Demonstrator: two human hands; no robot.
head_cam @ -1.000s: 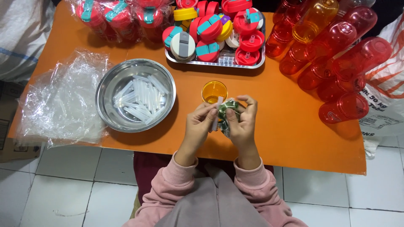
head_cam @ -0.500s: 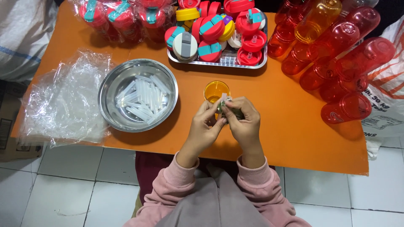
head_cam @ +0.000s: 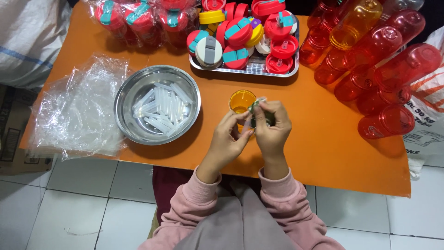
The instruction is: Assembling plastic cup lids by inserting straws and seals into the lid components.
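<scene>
My hands meet over the near middle of the orange worktop [head_cam: 323, 153]. My right hand [head_cam: 273, 127] is curled tight around a small dark green lid piece [head_cam: 260, 119], fingers folded over it so that only a bit of green and a pale edge show at the top. My left hand [head_cam: 230, 139] comes in from the side, its fingertips pinched against the same piece; what exactly they grip there is too small for me to tell. Just beyond my knuckles stands a small yellow-orange cup [head_cam: 241, 100], upright with its mouth open, touching or nearly touching my fingers.

To the left sits a round steel bowl [head_cam: 127, 99] holding a loose pile of clear plastic straws [head_cam: 163, 107], and beside that lies a crumpled clear plastic bag [head_cam: 76, 109]. At the far edge a metal tray [head_cam: 249, 70] is heaped with red, teal, yellow and grey lids [head_cam: 240, 34]. On the right a cluster of red bottles [head_cam: 386, 74] lies on its side, one orange bottle [head_cam: 354, 23] among them.
</scene>
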